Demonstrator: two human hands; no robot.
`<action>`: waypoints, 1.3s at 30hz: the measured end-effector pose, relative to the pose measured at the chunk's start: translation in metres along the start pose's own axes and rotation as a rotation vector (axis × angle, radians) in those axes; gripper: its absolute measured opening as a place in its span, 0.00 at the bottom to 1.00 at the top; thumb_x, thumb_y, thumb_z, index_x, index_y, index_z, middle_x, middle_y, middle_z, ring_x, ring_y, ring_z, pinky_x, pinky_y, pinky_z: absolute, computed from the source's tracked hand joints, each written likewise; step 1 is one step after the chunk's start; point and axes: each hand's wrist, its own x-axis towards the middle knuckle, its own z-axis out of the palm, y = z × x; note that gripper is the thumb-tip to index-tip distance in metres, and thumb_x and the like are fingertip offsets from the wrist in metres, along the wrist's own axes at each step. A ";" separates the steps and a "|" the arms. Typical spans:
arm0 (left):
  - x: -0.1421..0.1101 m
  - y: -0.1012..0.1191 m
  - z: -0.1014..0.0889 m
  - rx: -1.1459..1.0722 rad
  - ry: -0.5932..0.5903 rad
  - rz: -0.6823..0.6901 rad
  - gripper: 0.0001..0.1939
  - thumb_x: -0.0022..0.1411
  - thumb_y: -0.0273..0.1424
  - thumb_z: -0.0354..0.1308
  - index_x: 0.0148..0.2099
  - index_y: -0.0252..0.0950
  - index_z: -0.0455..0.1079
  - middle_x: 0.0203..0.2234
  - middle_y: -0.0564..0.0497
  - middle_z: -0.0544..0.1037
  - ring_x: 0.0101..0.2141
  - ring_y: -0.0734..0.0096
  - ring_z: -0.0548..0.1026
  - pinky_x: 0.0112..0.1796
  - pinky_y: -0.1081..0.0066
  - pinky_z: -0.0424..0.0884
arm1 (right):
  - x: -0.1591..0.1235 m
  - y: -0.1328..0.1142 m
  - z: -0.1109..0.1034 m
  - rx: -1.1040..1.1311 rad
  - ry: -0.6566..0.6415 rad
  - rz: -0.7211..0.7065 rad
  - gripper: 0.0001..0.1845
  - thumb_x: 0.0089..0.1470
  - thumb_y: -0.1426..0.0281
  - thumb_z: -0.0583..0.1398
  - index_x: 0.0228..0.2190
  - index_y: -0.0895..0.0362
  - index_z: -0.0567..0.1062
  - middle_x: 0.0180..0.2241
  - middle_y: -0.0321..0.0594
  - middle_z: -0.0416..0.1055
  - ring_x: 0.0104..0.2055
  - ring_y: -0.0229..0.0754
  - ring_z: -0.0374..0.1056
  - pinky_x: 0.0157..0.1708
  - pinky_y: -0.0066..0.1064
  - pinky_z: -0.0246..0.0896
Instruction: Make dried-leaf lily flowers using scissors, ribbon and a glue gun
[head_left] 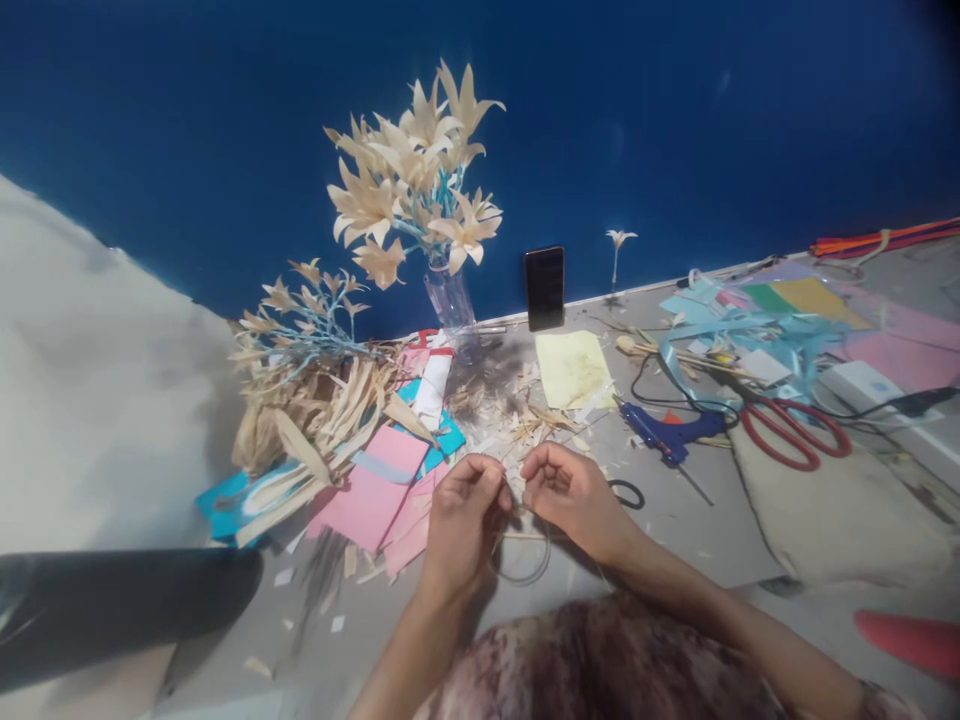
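My left hand (466, 510) and my right hand (574, 500) are close together above the grey work surface, each with thumb and fingers pinched. A thin pale cord (523, 581) hangs in a loop below and between them, its ends running up into the fingers. Whether anything else is pinched at the fingertips is too small to tell. Just beyond the hands lie dry husk scraps (540, 425) and a yellow sheet of paper (574, 370). Right of my right hand, a black scissor handle (627, 494) shows in part, near a blue glue gun (671, 432).
Pale husk flowers (412, 150) fill a clear vase (452, 305) by the blue wall. A phone (544, 288) leans there beside a single small flower (618, 240). Dry husks (300, 410) and pink card (375, 485) lie left; red-handled scissors (795, 432) and blue ribbon (802, 350) lie right.
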 end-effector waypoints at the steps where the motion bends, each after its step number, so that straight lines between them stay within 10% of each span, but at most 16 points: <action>1: 0.000 0.002 0.000 -0.014 -0.014 0.001 0.12 0.59 0.37 0.66 0.34 0.35 0.70 0.20 0.55 0.73 0.22 0.77 0.69 0.27 0.77 0.65 | 0.000 0.000 -0.001 0.000 -0.003 -0.005 0.09 0.40 0.75 0.60 0.29 0.56 0.70 0.21 0.29 0.65 0.25 0.34 0.61 0.26 0.25 0.56; 9: 0.002 0.009 -0.007 0.104 -0.139 -0.030 0.17 0.50 0.36 0.72 0.38 0.32 0.75 0.24 0.53 0.75 0.22 0.77 0.71 0.26 0.76 0.67 | -0.001 0.000 -0.005 -0.049 0.004 -0.009 0.09 0.42 0.74 0.60 0.30 0.56 0.68 0.22 0.28 0.63 0.25 0.34 0.58 0.25 0.25 0.54; 30: -0.003 0.028 0.003 0.355 0.026 -0.052 0.12 0.48 0.37 0.67 0.25 0.33 0.72 0.16 0.54 0.72 0.16 0.77 0.67 0.19 0.76 0.63 | 0.000 0.000 -0.002 -0.129 -0.044 -0.042 0.10 0.41 0.77 0.59 0.30 0.56 0.70 0.23 0.28 0.63 0.24 0.33 0.55 0.24 0.24 0.51; 39: 0.001 0.014 -0.005 0.162 0.022 0.041 0.10 0.50 0.32 0.68 0.23 0.34 0.72 0.16 0.56 0.69 0.19 0.78 0.64 0.23 0.76 0.61 | 0.006 0.007 -0.016 0.024 -0.091 0.036 0.21 0.56 0.54 0.60 0.31 0.61 0.79 0.24 0.37 0.70 0.20 0.32 0.52 0.20 0.26 0.43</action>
